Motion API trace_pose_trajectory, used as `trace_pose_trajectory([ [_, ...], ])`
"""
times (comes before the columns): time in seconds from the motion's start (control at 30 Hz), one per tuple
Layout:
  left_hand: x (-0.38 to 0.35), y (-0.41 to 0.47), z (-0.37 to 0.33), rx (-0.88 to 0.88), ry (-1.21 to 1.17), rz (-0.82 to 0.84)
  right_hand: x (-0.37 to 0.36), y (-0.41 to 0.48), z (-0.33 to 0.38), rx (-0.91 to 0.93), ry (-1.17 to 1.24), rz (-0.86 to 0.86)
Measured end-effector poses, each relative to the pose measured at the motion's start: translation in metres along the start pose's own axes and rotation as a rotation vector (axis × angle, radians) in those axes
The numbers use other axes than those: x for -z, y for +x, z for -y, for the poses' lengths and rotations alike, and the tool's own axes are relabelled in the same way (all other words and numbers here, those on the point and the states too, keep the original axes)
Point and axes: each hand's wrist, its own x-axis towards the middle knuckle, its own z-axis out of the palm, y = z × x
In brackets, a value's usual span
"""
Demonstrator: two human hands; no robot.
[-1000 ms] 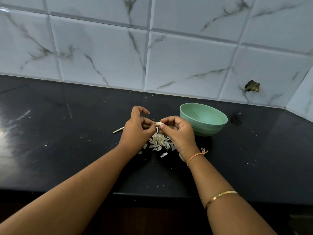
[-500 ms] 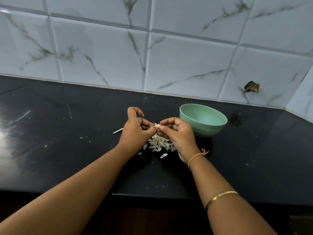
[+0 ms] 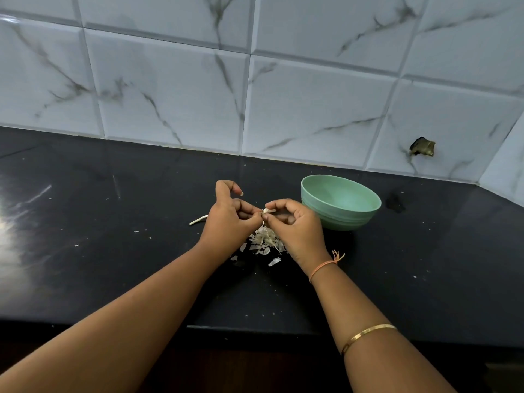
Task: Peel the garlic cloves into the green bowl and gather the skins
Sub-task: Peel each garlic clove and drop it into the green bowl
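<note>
A small pale garlic clove [image 3: 266, 211] is held between both hands above the black counter. My left hand [image 3: 229, 219] pinches it with thumb and curled fingers, its index finger raised. My right hand [image 3: 296, 228] pinches the clove from the other side. Directly beneath them lies a pile of papery white garlic skins [image 3: 263, 242]. The green bowl [image 3: 340, 204] stands just right of my right hand, and its inside shows nothing from this angle.
A thin pale stalk piece [image 3: 198, 220] lies on the counter left of my left hand. Small skin flecks [image 3: 76, 245] are scattered over the black counter [image 3: 113, 251]. A marble-tiled wall [image 3: 255, 95] rises behind, with a broken hole [image 3: 422, 147] at the right.
Both hands stay together over the skin pile, working the clove with small finger movements. The bowl and skins have not moved.
</note>
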Motion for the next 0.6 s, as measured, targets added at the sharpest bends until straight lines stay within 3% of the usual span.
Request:
trace_pose_trajectory([
  [0.1,-0.0005,0.0001,-0.0002,-0.009,0.021,0.004,0.0003,0.0001,-0.0006,0.012,-0.048,-0.016],
  [0.33,-0.0003,0.0008,0.0015,-0.004,0.057,-0.014,0.0001,-0.0002,0.0053,-0.086,0.128,-0.043],
  [0.6,-0.0014,0.0005,0.0010,-0.016,0.068,-0.043,0.0036,0.0010,0.0048,-0.013,0.109,-0.085],
])
